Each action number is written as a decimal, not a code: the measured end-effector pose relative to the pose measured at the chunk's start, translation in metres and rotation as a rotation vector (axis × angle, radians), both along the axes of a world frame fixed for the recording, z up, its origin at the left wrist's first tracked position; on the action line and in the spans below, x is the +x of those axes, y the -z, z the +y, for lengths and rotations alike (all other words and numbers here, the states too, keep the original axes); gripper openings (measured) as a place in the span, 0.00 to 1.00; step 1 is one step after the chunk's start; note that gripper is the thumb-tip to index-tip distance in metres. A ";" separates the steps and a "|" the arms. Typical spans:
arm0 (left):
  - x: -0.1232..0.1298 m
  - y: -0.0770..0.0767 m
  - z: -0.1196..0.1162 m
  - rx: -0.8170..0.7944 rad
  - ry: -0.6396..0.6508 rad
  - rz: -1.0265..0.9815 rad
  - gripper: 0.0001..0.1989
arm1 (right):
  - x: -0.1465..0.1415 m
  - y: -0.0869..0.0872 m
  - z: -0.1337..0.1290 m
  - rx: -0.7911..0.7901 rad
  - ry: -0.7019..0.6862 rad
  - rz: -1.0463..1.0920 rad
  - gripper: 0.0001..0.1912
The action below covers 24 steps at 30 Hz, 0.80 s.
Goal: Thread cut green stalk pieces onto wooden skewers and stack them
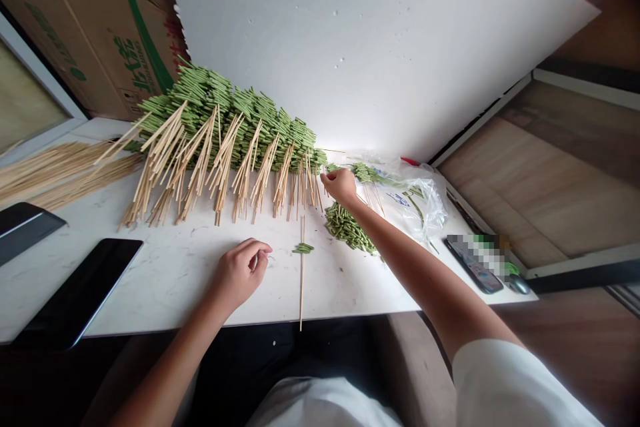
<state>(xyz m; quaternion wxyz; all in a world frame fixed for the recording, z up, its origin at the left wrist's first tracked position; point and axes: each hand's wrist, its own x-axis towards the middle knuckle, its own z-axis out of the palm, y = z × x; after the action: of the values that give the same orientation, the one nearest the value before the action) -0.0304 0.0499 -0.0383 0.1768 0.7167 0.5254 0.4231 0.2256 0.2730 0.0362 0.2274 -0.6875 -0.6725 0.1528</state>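
My left hand (pixel 245 271) rests on the white table with its fingers curled; nothing shows in it. To its right lies a single bamboo skewer (pixel 301 293), its end past the table's front edge, with a few cut green bean pieces (pixel 303 249) across it. My right hand (pixel 341 187) reaches forward in a pinch at the right end of a long stack of green bean skewers (pixel 235 120). Whatever its fingertips hold is hidden. Just below that hand is a heap of loose cut green beans (pixel 345 227), partly behind my forearm.
Bare skewers (pixel 60 170) lie at the left, behind a black tablet (pixel 83 293) and another dark device (pixel 25 230). A clear plastic bag (pixel 427 203) with a few bean skewers (pixel 365 172) sits back right. A phone (pixel 475 267) lies at the right edge. A white board (pixel 350 47) stands behind.
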 end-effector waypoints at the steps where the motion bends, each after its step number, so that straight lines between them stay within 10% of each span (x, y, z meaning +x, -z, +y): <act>1: 0.000 0.000 0.000 0.002 0.003 0.000 0.09 | 0.002 -0.001 -0.001 0.014 0.010 0.011 0.26; 24: 0.000 0.000 0.000 0.012 0.008 -0.009 0.09 | -0.003 0.002 0.001 -0.025 -0.053 -0.022 0.28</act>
<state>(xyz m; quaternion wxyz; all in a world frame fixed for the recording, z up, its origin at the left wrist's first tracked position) -0.0303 0.0499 -0.0387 0.1765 0.7178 0.5192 0.4290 0.2224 0.2744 0.0337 0.2073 -0.6740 -0.6909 0.1594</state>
